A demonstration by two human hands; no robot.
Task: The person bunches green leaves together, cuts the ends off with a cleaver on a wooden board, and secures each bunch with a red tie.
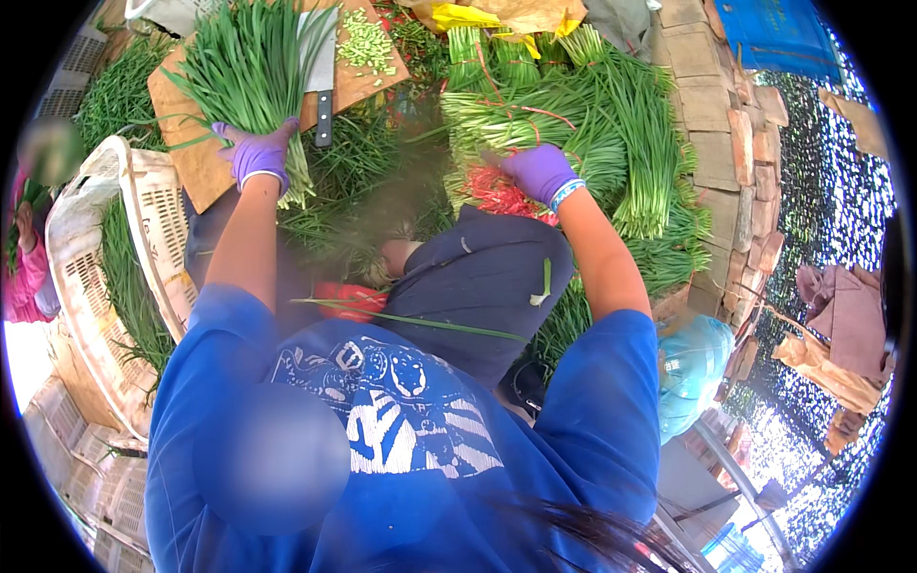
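Observation:
My left hand (256, 155), in a purple glove, is closed round the stem end of a thick bunch of garlic chives (244, 67). The leaves fan out over a wooden cutting board (181, 119). Beside the bunch lies a knife (324, 115) with a wide blade and a black handle, its blade partly behind the leaves. My right hand (543, 176), also gloved in purple, is over a heap of red ties (501, 196), fingers bent and close together. Its fingertips are blurred, so what they pinch cannot be made out.
Tied chive bundles (573, 115) are stacked at the right beside a brick edging (712, 153). Cut stem pieces (365, 43) lie on the board. A white plastic basket (143, 239) with chives stands at the left, near another person in pink (33, 272). A red packet (349, 301) rests by my leg.

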